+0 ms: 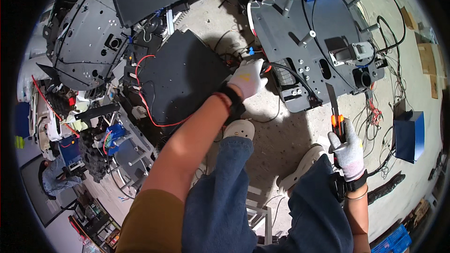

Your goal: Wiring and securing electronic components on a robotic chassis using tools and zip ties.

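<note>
My left hand (247, 78), in a pale grey work glove, is closed around a thick black cable (294, 75) beside the inner edge of a dark metal plate. A red-orange band shows on the cable just past my fingers. From there the cable runs over the perforated dark grey chassis plate (286, 33). My right hand (349, 154), gloved too, grips a tool with an orange-and-black handle (338, 129). Its long, flat dark blade (332, 99) points away from me, over the plate's near edge. The exact kind of tool cannot be made out.
A flat black panel (183, 75) with a red wire (146, 107) lies left of my left hand. Metal posts (307, 38) and a motor-like bracket (354, 54) stand on the chassis plate. Loose wires (372, 112) and a blue box (409, 136) lie right. A person (58, 178) sits far left.
</note>
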